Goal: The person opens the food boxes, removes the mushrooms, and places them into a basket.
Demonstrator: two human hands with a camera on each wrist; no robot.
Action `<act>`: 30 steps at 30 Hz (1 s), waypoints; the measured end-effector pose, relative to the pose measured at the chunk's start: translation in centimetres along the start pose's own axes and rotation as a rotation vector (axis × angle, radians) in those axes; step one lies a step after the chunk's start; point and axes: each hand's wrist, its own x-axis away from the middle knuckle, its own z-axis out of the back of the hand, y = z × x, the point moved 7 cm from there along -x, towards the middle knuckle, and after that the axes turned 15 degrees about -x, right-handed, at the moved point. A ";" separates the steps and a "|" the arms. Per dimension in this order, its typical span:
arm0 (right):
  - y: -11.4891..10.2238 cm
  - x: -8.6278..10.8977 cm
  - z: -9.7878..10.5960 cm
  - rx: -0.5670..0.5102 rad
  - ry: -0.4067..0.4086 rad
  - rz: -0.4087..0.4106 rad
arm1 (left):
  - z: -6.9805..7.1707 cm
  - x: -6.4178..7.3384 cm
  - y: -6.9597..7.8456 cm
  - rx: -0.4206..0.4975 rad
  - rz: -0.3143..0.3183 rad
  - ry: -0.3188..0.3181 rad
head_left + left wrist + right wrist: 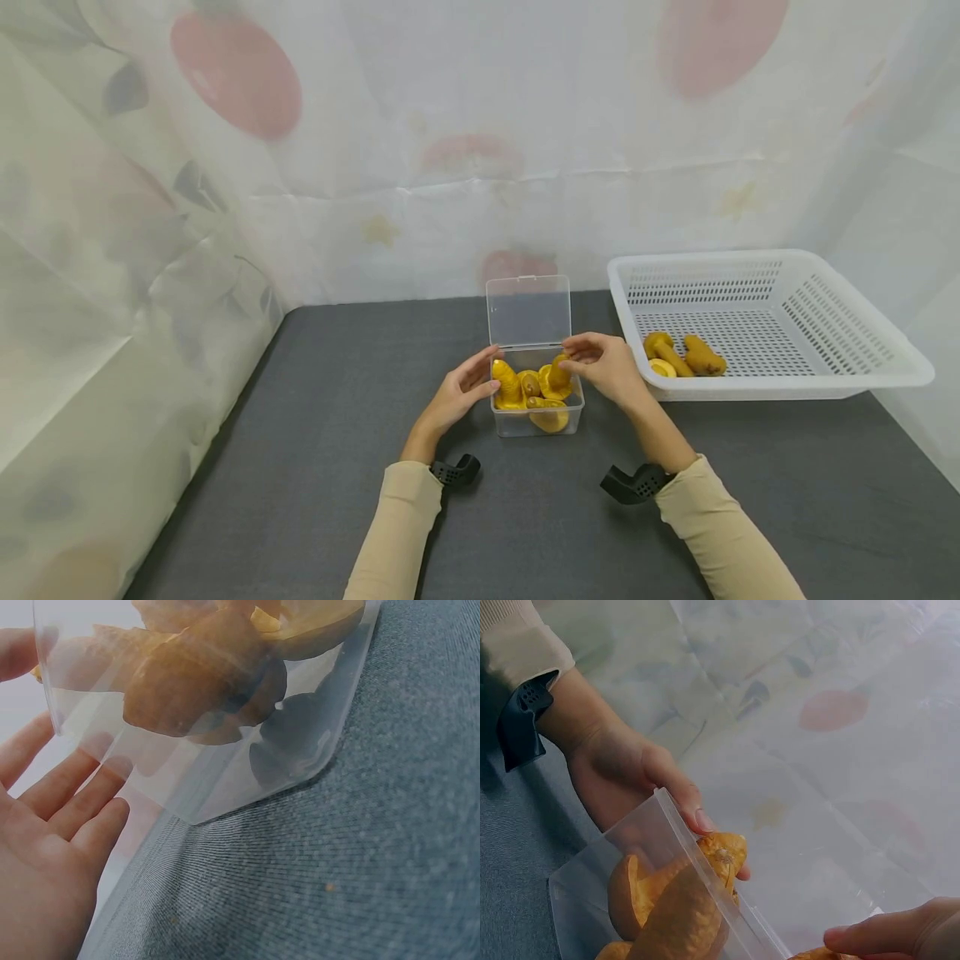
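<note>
A small clear plastic box point(517, 425) stands on the dark table with its hinged lid point(528, 310) raised at the back. Several yellow mushrooms point(508, 387) fill it, some poking above the rim. My left hand point(459, 396) rests against the box's left side, its fingers point(71, 784) spread beside the clear wall and the thumb at the rim. At the back right corner, my right hand point(607, 367) pinches the top of an upright mushroom point(558, 379) between thumb and finger. In the right wrist view only part of this hand point(900, 930) shows.
To the right stands a white perforated basket point(847, 375), its left end holding a few more yellow-brown pieces point(703, 357). A white patterned sheet point(360, 117) hangs behind the table and at its sides. Both wrists wear black bands point(633, 485).
</note>
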 end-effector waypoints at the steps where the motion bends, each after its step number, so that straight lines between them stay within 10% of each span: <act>1: 0.1 0.0 0.0 -0.007 -0.009 -0.013 | 0.0 0.0 0.0 0.000 0.003 0.001; 30: -0.2 0.7 0.2 0.012 0.010 -0.007 | 0.0 0.0 -0.1 -0.012 -0.009 0.001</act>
